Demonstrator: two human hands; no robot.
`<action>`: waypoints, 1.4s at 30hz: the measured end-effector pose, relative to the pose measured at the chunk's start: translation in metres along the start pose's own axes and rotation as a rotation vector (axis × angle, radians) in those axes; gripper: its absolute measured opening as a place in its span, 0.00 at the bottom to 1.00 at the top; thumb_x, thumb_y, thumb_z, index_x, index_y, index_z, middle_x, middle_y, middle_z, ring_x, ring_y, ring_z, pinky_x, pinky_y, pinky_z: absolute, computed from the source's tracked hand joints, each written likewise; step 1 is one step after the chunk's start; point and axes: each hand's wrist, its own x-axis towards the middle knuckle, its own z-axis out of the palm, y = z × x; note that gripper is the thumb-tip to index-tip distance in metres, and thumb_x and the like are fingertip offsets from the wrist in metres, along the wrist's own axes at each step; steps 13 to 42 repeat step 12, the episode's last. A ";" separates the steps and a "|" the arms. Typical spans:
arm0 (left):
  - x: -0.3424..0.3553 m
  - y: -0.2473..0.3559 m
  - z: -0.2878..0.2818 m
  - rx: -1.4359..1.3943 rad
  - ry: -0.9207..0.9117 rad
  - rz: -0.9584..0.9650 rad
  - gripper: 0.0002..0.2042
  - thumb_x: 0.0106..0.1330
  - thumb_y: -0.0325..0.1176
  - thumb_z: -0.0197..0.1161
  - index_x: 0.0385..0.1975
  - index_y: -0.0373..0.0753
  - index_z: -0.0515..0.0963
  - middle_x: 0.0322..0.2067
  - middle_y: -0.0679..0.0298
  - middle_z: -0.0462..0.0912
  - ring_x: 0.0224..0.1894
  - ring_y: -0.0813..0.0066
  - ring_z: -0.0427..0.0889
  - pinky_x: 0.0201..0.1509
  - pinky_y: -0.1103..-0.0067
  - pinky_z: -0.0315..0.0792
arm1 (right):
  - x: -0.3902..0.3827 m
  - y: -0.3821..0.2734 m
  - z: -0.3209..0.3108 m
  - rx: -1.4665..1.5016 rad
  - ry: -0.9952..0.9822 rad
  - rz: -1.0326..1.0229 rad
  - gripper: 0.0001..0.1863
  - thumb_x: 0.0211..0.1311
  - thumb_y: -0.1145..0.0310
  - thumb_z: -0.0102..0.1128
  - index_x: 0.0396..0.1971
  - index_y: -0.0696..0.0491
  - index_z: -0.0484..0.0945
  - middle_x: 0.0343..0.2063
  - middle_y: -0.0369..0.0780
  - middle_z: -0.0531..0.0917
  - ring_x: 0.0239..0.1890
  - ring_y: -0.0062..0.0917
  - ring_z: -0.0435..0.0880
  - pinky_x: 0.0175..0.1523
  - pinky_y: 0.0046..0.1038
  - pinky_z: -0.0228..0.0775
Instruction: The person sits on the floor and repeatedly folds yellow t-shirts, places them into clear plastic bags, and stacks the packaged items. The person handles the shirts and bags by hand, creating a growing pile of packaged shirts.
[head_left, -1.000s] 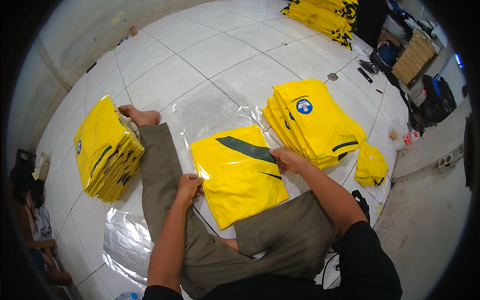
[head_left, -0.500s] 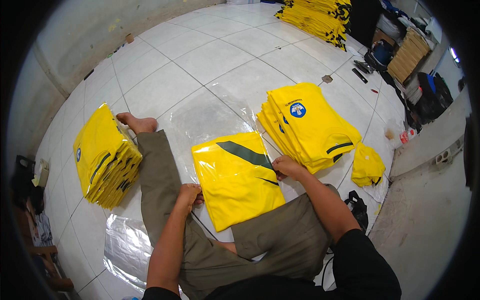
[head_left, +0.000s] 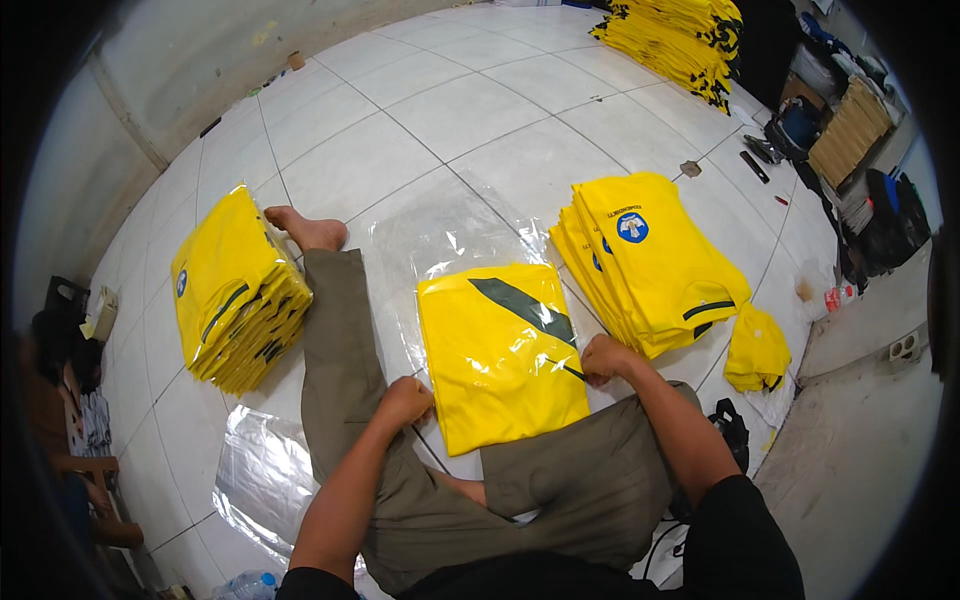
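Note:
A folded yellow shirt (head_left: 500, 390) with a dark green diagonal panel lies between my legs, partly inside a clear plastic bag (head_left: 425, 235). The bag's loose far end spreads over the floor beyond the shirt. At the shirt's left edge my left hand (head_left: 405, 402) is closed, pinching the side of the bag. My right hand (head_left: 608, 360) does the same at the right edge, beside the green panel. The fingertips of both hands are partly hidden. Close beyond my right hand stands a stack of folded yellow shirts (head_left: 660, 260) with round blue emblems.
Bagged yellow shirts (head_left: 235, 290) are piled left of my outstretched leg. Empty clear bags (head_left: 265, 480) lie beside my left knee. A crumpled yellow garment (head_left: 757, 350) sits at the right, and a tall yellow stack (head_left: 670, 45) stands at the far right.
Both hands have slid toward me along the shirt's sides, and the bag covers more of the shirt. The whole view has shifted, so things appear farther right.

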 end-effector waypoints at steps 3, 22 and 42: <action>0.002 -0.003 -0.004 -0.097 0.246 0.063 0.10 0.61 0.31 0.61 0.23 0.30 0.82 0.19 0.57 0.84 0.18 0.70 0.82 0.25 0.72 0.76 | 0.009 -0.032 -0.002 0.173 0.257 0.308 0.07 0.55 0.72 0.62 0.26 0.61 0.85 0.22 0.45 0.86 0.23 0.30 0.85 0.31 0.30 0.78; 0.004 -0.012 0.003 0.279 0.159 0.126 0.11 0.61 0.34 0.61 0.26 0.32 0.85 0.26 0.49 0.88 0.28 0.61 0.89 0.37 0.66 0.80 | 0.001 -0.029 0.000 0.050 0.133 0.365 0.07 0.57 0.72 0.65 0.30 0.59 0.86 0.22 0.44 0.87 0.22 0.28 0.88 0.30 0.28 0.82; 0.004 -0.012 0.003 0.279 0.159 0.126 0.11 0.61 0.34 0.61 0.26 0.32 0.85 0.26 0.49 0.88 0.28 0.61 0.89 0.37 0.66 0.80 | 0.001 -0.029 0.000 0.050 0.133 0.365 0.07 0.57 0.72 0.65 0.30 0.59 0.86 0.22 0.44 0.87 0.22 0.28 0.88 0.30 0.28 0.82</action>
